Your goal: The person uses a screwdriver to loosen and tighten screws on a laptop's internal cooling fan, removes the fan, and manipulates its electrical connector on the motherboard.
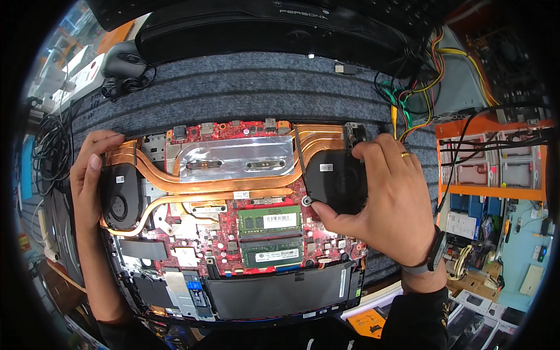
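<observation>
An opened laptop [233, 219] lies on a ribbed grey mat [233, 81]. The right hand [391, 198] spans the black fan [332, 184], fingers wide; the left hand [90, 166] cups the opposite edge, seemingly steadying, its grip unclear.

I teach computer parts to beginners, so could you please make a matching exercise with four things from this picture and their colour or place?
1. Heat pipes
2. Right cooling fan
3. Mouse
4. Battery

A. Grey, at the upper left
B. Long and black
C. Partly covered by the right hand
D. Copper-coloured

Pairs: 1-D, 2-C, 3-A, 4-B
</observation>
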Motion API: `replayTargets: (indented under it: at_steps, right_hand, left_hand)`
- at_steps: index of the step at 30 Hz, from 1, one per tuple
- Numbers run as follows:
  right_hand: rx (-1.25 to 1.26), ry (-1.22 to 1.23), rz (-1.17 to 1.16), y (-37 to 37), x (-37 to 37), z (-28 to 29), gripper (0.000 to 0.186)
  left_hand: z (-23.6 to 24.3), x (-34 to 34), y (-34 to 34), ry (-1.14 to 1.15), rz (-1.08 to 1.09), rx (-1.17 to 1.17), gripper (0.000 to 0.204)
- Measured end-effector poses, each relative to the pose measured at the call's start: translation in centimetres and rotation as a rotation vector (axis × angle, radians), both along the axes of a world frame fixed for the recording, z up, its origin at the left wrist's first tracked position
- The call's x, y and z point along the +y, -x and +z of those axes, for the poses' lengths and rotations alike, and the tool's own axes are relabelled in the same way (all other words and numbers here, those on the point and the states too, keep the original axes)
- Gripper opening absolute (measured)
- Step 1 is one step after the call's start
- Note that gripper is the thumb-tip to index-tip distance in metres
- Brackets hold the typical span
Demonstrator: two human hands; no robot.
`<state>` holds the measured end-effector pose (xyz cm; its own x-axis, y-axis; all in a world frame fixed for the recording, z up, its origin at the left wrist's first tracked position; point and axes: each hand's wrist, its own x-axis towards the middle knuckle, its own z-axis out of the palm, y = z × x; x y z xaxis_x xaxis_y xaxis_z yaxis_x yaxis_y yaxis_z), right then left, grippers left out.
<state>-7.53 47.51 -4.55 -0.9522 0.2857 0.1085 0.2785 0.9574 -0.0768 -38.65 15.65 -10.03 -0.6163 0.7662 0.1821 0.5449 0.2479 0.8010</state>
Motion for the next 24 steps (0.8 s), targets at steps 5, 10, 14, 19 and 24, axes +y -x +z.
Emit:
replayTargets:
  at_steps: [5,10,14,19,24]
  right_hand:
    - [0.016,-0.007,-0.002,0.04,-0.06,0.03,0.072]
    - [0.019,-0.018,-0.006,0.05,-0.24,-0.05,0.073]
    - [0.014,-0.02,-0.008,0.01,-0.27,-0.13,0.072]
    - [0.044,-0.01,0.009,-0.07,0.04,-0.32,0.072]
    - [0.018,0.0,-0.002,-0.08,-0.13,-0.15,0.072]
  left_hand:
    - [0.14,0.12,-0.1,0.003,0.007,-0.007,0.056]
    - [0.12,0.17,-0.11,-0.005,-0.001,0.0,0.056]
    - [0.08,0.21,-0.13,-0.015,-0.009,-0.002,0.055]
    - [0.05,0.13,-0.1,-0.017,-0.008,-0.015,0.054]
    - [0.02,0.12,-0.07,-0.021,-0.015,-0.016,0.054]
